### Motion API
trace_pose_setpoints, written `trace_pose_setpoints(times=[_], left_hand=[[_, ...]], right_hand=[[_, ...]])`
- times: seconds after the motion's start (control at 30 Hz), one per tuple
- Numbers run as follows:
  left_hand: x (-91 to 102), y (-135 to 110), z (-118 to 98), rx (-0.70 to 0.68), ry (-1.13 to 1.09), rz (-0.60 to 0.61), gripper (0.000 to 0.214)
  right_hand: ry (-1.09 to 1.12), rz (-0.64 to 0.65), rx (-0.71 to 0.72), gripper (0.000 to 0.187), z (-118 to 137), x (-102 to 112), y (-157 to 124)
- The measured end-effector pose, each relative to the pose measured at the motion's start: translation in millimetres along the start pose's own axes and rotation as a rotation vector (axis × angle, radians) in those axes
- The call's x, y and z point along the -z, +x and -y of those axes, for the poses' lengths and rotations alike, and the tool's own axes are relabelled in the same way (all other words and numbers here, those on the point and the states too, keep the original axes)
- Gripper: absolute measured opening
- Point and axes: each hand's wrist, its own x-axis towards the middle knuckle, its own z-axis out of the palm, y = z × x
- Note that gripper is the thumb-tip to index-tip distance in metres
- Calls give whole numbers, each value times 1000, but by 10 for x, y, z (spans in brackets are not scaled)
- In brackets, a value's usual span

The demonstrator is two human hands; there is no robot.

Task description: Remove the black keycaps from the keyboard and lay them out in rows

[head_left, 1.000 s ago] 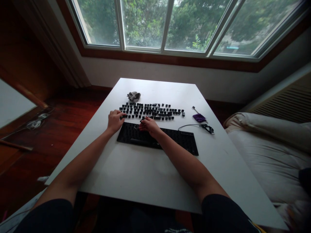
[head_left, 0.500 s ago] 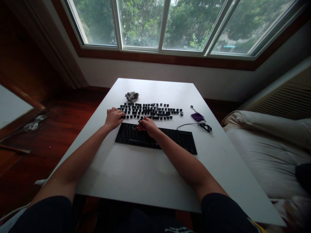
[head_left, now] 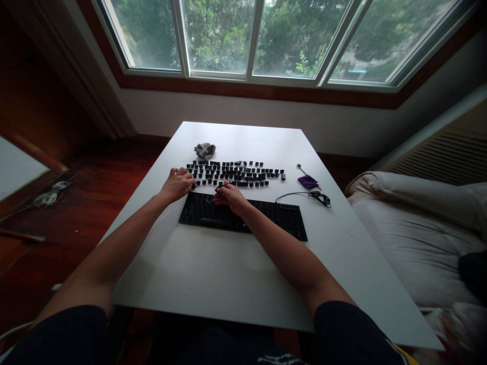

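Head view: the left hand (head_left: 177, 184) hovers left of the middle of the tabletop (head_left: 213, 284), fingers curled round a keycap (head_left: 193, 186); I cannot tell whether they grip it. Against one second ago, fingertips and keycap sit slightly nearer the keyboard's far left corner. The cloth (head_left: 205, 150) lies towards the tabletop's far left corner, as before. The keyboard (head_left: 228, 219) crosses the middle, tilted a little, its place unchanged. Over its left half, the right hand (head_left: 230, 197) pinches a wire tool (head_left: 218, 187) between closed fingertips, loop hanging to the left, much as earlier. Beyond, loose keycaps (head_left: 238, 172) stand in uneven rows. Near the right edge lie a brush (head_left: 302, 169), a purple cloth (head_left: 307, 181) partly over its handle, and a bundled cable (head_left: 320, 197) running to the keyboard, all three unmoved.
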Motion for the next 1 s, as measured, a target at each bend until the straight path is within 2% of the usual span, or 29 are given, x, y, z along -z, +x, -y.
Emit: trace_pose_setpoints(times=[0.17, 0.5, 0.77, 1.0], left_hand=[[36, -15, 46, 11, -29, -19, 20], [17, 56, 72, -8, -31, 20, 17], [94, 61, 32, -59, 116, 84, 13], [106, 80, 50, -81, 116, 85, 12]], right_hand=[[1, 8, 4, 23, -14, 13, 17], [-2, 14, 13, 21, -34, 40, 42], [-11, 3, -5, 21, 2, 11, 6], [-8, 14, -2, 21, -8, 24, 18]])
